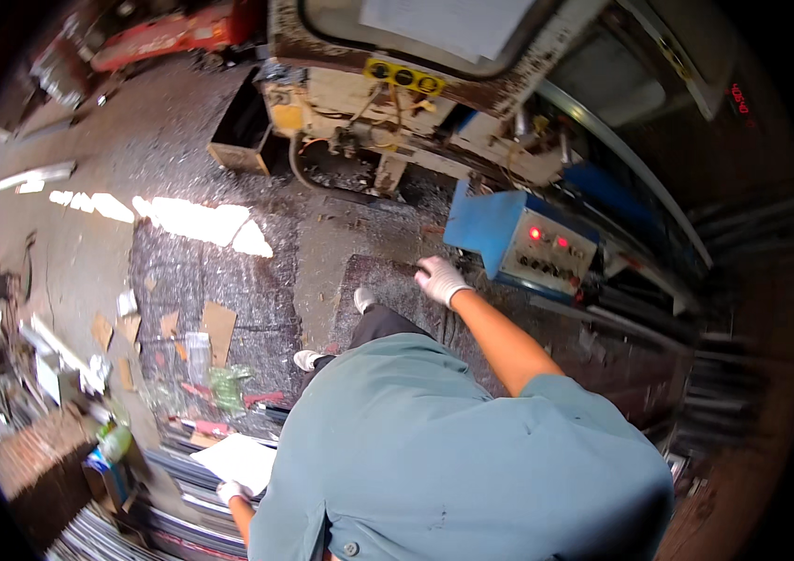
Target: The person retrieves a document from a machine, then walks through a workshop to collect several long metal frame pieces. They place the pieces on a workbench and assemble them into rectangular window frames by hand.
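Observation:
My left hand (231, 492), in a white glove, is closed on the lower edge of a white sheet (240, 462), low at the left beside my body. Its fingertips are partly hidden by the sheet. Also gloved in white with the fingertips bare, my right hand (442, 281) hangs in the air ahead of me with its fingers loosely bent and apart. I see nothing held in it. The closest thing to it is a blue control box (509, 234) with lit red lamps and a row of knobs.
A worn cream machine (350, 103) with a window stands ahead. Beside it is an open metal bin (243, 140). Long metal profiles (168, 519) lie stacked at the lower left, near a brown box (37, 449). Cardboard scraps (219, 332) and green plastic film (229, 383) litter the dark floor mat.

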`<act>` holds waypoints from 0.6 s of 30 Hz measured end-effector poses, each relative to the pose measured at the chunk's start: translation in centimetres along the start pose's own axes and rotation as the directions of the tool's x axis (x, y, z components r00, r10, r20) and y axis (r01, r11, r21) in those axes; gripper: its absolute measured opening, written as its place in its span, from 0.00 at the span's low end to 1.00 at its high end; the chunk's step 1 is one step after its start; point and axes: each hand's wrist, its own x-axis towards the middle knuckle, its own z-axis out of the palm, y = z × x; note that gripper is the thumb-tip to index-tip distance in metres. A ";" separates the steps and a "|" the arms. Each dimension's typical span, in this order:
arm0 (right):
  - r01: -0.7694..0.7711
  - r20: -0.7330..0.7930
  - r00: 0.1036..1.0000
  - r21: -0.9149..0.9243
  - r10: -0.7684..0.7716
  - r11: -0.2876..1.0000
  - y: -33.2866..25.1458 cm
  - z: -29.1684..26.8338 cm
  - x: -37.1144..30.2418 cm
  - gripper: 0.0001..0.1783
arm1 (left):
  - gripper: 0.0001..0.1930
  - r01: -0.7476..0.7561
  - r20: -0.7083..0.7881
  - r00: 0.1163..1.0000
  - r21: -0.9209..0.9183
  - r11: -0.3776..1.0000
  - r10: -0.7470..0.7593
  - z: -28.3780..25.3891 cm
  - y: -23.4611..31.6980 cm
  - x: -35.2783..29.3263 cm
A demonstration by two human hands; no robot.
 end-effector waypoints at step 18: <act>-0.373 -0.938 0.255 0.128 0.234 0.919 38.1 -22.4 2.4 0.18 | 0.14 -0.673 0.245 0.546 0.697 0.246 0.801 24.4 37.5 -15.0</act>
